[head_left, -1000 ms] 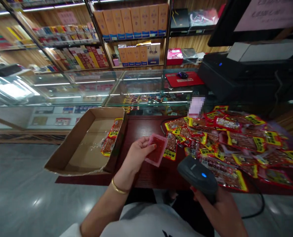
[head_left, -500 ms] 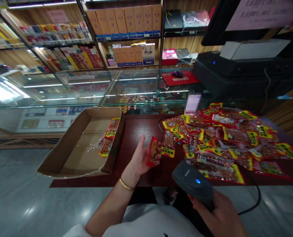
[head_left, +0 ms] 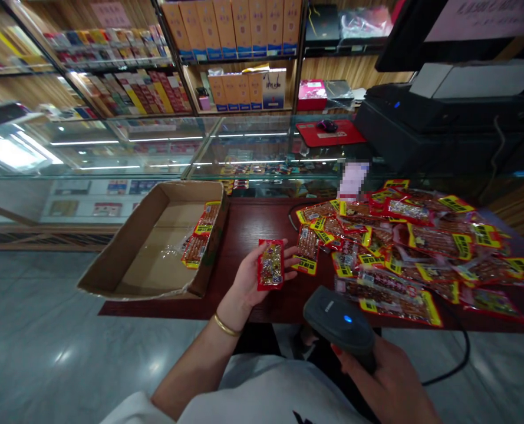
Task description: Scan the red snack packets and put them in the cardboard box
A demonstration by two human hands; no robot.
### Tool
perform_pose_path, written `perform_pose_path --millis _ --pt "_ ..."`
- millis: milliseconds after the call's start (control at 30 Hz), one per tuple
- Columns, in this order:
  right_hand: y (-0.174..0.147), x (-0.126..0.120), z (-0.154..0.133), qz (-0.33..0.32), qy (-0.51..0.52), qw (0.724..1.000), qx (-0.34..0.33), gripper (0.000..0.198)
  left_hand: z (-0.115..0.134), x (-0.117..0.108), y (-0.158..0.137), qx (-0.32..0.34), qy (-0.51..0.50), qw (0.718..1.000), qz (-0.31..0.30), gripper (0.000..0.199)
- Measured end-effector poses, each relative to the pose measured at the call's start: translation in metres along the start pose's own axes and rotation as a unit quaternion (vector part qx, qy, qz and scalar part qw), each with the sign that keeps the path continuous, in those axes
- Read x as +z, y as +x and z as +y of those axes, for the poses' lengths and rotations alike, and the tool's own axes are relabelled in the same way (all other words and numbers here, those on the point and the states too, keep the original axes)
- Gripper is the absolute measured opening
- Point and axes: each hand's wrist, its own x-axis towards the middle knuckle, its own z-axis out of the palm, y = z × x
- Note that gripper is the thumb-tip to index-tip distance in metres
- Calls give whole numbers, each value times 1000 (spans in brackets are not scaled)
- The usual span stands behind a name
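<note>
Holding a small red snack packet (head_left: 270,264) face-up, the left hand (head_left: 250,280) has its fingers curled behind it and its thumb along the packet's left edge, so the hand is clamped on the packet just above the near part of the dark red worktop (head_left: 253,227). A gold bracelet (head_left: 225,325) circles that wrist.

The right hand (head_left: 388,380) is wrapped around the grip of a dark grey barcode scanner (head_left: 339,318), closed on it (a small blue light shows on the scanner's top). The scanner's head points up and left, toward the held packet, and sits near it but apart from it. A black cable (head_left: 458,359) loops off the worktop's near edge at the right, below the scanner hand.

To the right of the held packet, a heap of red and yellow snack packets (head_left: 403,247) covers the right half of the worktop, overlapping one another; the nearest of them lies just beside the left hand's fingertips.

On the left end of the worktop lies an open cardboard box (head_left: 124,250), shallow and tilted toward the camera. Two packets (head_left: 200,235) lean against its right inner wall, one above the other.

Behind the worktop runs a glass display counter (head_left: 164,153), with a red mouse mat (head_left: 330,132) on its top and a black till unit (head_left: 429,118) at the right. Shelves of boxed goods (head_left: 235,35) fill the back wall.
</note>
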Motion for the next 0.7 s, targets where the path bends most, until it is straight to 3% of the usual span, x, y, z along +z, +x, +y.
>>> perform_pose_path --millis 100,200,333,467,600,700 --pt "1 1 5 -24 -13 1000 -2 32 -8 -4 3 46 12 999 12 50" --pt "0 2 9 -3 -7 1000 3 40 -14 -4 7 70 16 997 15 52" --pt "-3 0 10 -3 11 1000 26 42 -22 1 14 36 30 998 37 47" --pt "-6 -7 17 -11 17 999 43 42 -35 19 29 -17 55 997 55 45" --pt "-11 -18 30 -8 32 998 62 42 -46 43 44 -2 85 995 60 39" --pt "-18 -26 39 -9 36 997 74 43 -47 52 52 44 104 991 68 34"
